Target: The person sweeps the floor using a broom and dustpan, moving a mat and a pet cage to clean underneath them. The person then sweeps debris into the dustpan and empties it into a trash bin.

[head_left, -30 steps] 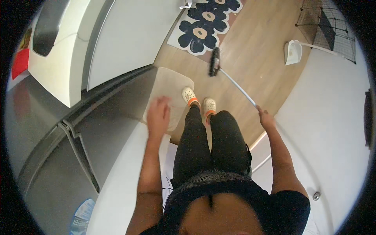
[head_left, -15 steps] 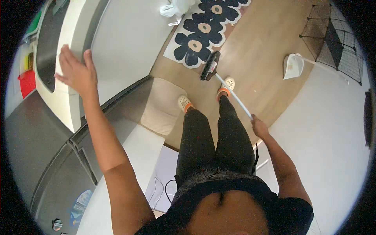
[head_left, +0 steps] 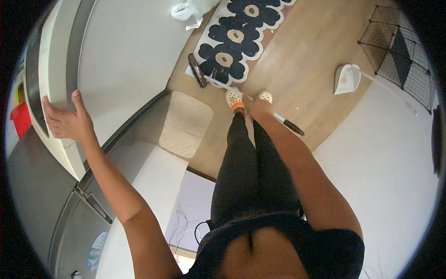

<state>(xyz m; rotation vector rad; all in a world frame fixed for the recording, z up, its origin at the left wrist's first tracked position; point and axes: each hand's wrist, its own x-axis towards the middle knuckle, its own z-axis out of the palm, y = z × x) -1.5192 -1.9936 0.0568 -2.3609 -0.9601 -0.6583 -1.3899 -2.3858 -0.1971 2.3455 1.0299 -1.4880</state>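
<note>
My right hand (head_left: 261, 109) is closed around the pale handle of a broom (head_left: 284, 122), out in front of my legs. The dark broom head (head_left: 197, 70) lies at the near left corner of a flower-patterned rug (head_left: 195, 59), by the foot of the white cabinet front. A dark grip forms the handle's free end, to the right of my hand. My left hand (head_left: 68, 118) is open, thumb apart from the fingers, at the rounded white counter edge (head_left: 58, 88). It holds nothing; whether it presses on the edge is hard to tell.
A white long-handled dustpan (head_left: 347, 80) sits on the floor at the right, near a black wire grid pen (head_left: 397, 56). A beige mat (head_left: 186, 123) lies left of my feet. At the far left of the rug is a white plastic bag (head_left: 193, 11). A grey appliance (head_left: 69, 232) stands lower left.
The broom head has swung left to the rug's corner, and my right hand has moved left and forward with it. My left hand has come back along the counter. My left foot has left the mat's edge.
</note>
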